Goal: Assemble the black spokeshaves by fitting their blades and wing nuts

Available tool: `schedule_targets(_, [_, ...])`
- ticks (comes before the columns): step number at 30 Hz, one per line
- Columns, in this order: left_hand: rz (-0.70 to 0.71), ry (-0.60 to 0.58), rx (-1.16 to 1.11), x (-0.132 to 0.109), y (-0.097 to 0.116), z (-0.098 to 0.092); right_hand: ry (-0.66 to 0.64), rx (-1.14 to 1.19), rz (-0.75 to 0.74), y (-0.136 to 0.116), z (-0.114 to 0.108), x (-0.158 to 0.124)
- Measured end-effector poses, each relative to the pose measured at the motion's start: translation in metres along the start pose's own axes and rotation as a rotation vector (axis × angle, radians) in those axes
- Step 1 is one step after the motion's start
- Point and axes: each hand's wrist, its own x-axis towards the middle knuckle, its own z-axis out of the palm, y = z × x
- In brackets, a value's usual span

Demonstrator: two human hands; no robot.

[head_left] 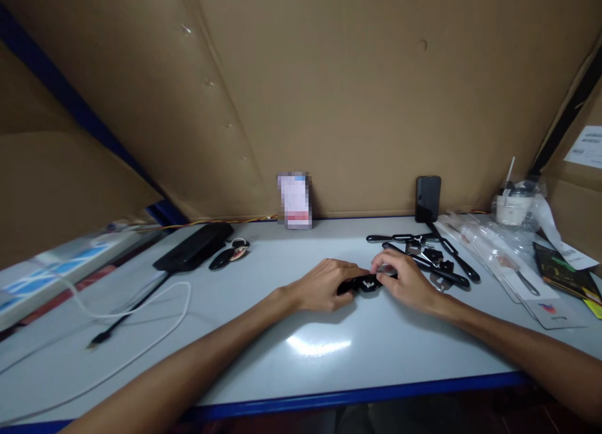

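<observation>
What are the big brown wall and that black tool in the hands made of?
The brown wall looks like cardboard: dull, with a long crease. The black spokeshave is glossy, showing bright glints: perhaps painted metal, though plastic is possible.

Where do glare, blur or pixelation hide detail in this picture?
Head view: glare on the tabletop, nearer the camera than the left hand; pixelation covers the upright screen in head view; in head view, the held black item looks soft, fine detail unclear.
</observation>
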Motion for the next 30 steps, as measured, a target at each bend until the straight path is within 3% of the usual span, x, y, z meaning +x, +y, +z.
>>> schedule_targets(5, [-0.008,-0.006,-0.004,0.0005,0.0018,-0.0023,-0.116,-0.091,-0.083,-0.0011,0.0004,-0.0042])
schedule_targets(12, [-0.007,0.000,-0.020,0.0012,0.0024,-0.0021,-0.059,-0.203,-0.094,0.0024,-0.0030,-0.0039])
schedule_targets(18, [-0.008,0.000,-0.016,0.0002,0.0024,-0.0021,-0.153,-0.141,-0.125,-0.0041,-0.0016,-0.0058])
schedule_targets(23, [-0.012,-0.003,-0.018,0.0006,0.0023,-0.0023,-0.065,-0.230,-0.127,0.0020,-0.0008,-0.0051])
schedule_targets(30, [-0.014,-0.009,-0.022,0.0012,0.0034,-0.0037,-0.147,-0.180,-0.144,-0.0030,-0.0007,-0.0072])
